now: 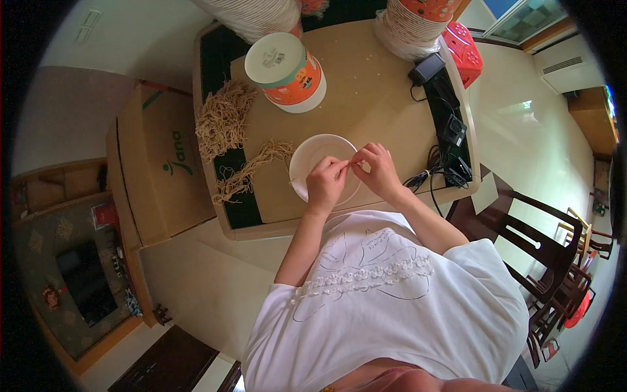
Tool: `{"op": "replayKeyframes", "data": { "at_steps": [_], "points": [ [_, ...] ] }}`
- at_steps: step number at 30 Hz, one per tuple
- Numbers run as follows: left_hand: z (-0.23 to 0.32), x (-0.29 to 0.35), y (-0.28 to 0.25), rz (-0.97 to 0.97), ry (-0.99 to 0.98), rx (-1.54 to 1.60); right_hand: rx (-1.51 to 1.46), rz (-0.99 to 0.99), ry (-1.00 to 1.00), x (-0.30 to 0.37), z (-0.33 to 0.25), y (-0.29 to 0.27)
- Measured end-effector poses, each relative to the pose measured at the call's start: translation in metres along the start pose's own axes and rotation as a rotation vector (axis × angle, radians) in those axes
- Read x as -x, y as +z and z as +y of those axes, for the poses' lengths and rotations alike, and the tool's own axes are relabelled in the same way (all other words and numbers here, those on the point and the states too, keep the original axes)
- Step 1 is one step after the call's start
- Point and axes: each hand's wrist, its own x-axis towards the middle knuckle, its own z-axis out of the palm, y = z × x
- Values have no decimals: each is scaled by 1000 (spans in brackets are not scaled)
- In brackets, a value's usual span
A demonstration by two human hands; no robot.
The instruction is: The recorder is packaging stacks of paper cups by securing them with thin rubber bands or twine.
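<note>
A round white tub (302,159) stands at the near middle of the table, its mouth facing up. Over it my left hand (326,184) and my right hand (379,171) come together, thumbs and fingertips pinched at the tub's right side. Whatever lies between the fingertips is too small to make out. Just left of the tub, a loose strand bundle of tan twine (251,173) trails across the board. Behind it sits a larger tangled heap of tan twine (225,121). An orange-and-white paper bucket (294,81) rests upside down beyond the tub.
Stacked paper buckets in plastic (251,16) and another bucket stack (411,29) stand at the far edge. Black adapters and cables (452,130) lie along the table's right side. A red stool (462,55), dark chairs (542,228) and a large cardboard box (160,163) surround the table.
</note>
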Motion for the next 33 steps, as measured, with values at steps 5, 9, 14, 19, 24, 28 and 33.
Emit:
{"op": "replayKeyframes", "data": {
  "at_steps": [5,9,14,19,24,28,33],
  "points": [
    [4,-2,-1,3,103,-100,17,8,-5,0,-2,-1],
    [4,1,2,-2,23,-74,-2,-1,1,0,0,0],
    [3,2,3,-23,-134,54,-39,-14,19,0,7,4],
    [1,3,3,-21,-150,59,-102,-26,48,-1,7,3],
    [-2,4,3,-14,-72,27,-98,-44,33,-2,6,3],
    [-2,4,3,-25,-74,30,-81,-58,40,-2,5,3],
    [-2,5,5,-15,-88,51,-95,-53,39,-2,4,3]
  ]
}}
